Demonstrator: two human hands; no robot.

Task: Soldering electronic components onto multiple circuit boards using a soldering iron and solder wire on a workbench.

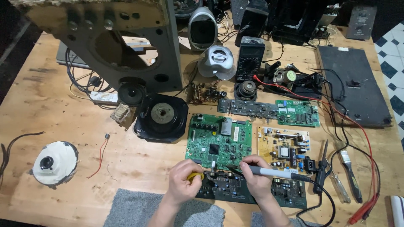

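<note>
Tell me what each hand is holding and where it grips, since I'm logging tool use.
The right hand holds a soldering iron by the front of its grey handle. The left hand grips a small yellow-handled tool by the handle.

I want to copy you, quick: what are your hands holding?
Left hand: closed on a yellow tool.
Right hand: closed on a soldering iron.

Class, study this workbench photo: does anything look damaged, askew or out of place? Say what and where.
The speaker cabinet panel at the back left looks damaged: its top edge is ragged and its round openings are empty, while loose speakers lie on the table below. The circuit boards lie flat and tidy.
</note>
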